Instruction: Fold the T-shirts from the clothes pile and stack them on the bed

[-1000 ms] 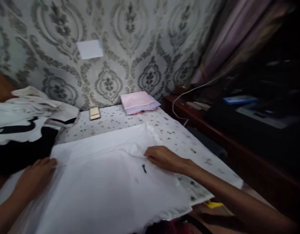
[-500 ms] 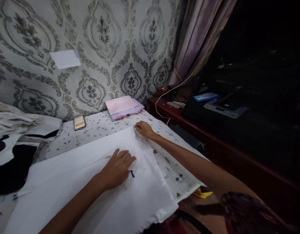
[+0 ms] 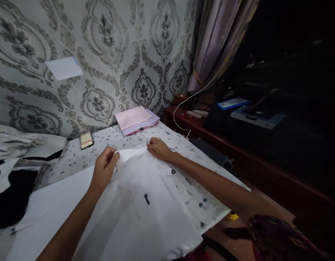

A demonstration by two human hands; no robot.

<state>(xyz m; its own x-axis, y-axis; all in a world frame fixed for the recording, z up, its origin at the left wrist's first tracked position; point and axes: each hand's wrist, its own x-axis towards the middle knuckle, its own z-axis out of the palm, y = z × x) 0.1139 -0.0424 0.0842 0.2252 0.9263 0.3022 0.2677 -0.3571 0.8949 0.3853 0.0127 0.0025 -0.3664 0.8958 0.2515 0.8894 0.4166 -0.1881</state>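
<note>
A white garment (image 3: 124, 214) with small dark lettering lies spread over the patterned bed sheet (image 3: 183, 145). My left hand (image 3: 105, 167) pinches its far edge between thumb and fingers, and the cloth is lifted a little there. Farther right, my right hand (image 3: 160, 148) is closed on the far right corner of the same garment. Between the two hands the edge is stretched and partly folded over. Beyond them sits a stack of folded pink and lilac cloth (image 3: 136, 119).
Crumpled white and black clothes (image 3: 15, 177) lie at the left. A small pixelated item (image 3: 86, 140) rests near the wall. On the right stands a dark red desk (image 3: 202, 127) with a white cable (image 3: 178, 108) and a blue-edged item (image 3: 232, 103).
My left hand has moved from lying on the garment up and left to its far edge and taken hold of it. The right hand stays at the corner. The view has shifted slightly.
</note>
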